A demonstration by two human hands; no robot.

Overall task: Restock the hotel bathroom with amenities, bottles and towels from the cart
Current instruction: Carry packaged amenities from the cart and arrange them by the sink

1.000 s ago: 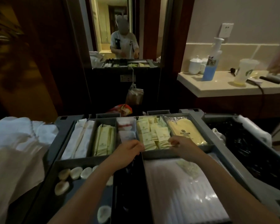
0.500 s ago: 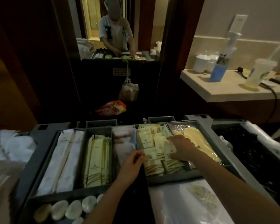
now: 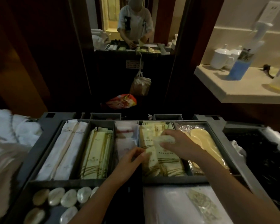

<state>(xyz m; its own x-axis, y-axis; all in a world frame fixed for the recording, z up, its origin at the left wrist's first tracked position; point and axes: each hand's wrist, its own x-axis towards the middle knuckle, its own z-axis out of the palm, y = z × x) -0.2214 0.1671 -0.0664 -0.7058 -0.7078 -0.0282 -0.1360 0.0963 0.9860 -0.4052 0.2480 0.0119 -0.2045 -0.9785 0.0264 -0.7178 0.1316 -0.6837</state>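
The grey cart tray point(image 3: 102, 181) holds compartments of wrapped amenities. My right hand point(image 3: 179, 143) pinches a pale yellow amenity packet point(image 3: 164, 147) lifted a little above the stack of similar packets point(image 3: 170, 167) in the middle-right compartment. My left hand point(image 3: 130, 160) is at the left edge of that stack, fingers curled on a packet's lower corner. Long white packets point(image 3: 66, 147) fill the far-left compartment and long yellow-green packets point(image 3: 98, 152) the one beside it. Round wrapped soaps point(image 3: 61, 196) lie in the near-left section.
A bagged yellow item point(image 3: 204, 143) lies in the rightmost compartment. White towels point(image 3: 10, 131) are piled at the left and a dark bin point(image 3: 255, 152) sits on the right. The vanity counter point(image 3: 217, 88) carries cups point(image 3: 220, 58) and a blue bottle point(image 3: 239, 65). A mirror ahead reflects the person.
Both hands moved forward into the yellow packet compartment. My right hand has taken hold of a packet and raised it slightly. The view has come closer to the tray.
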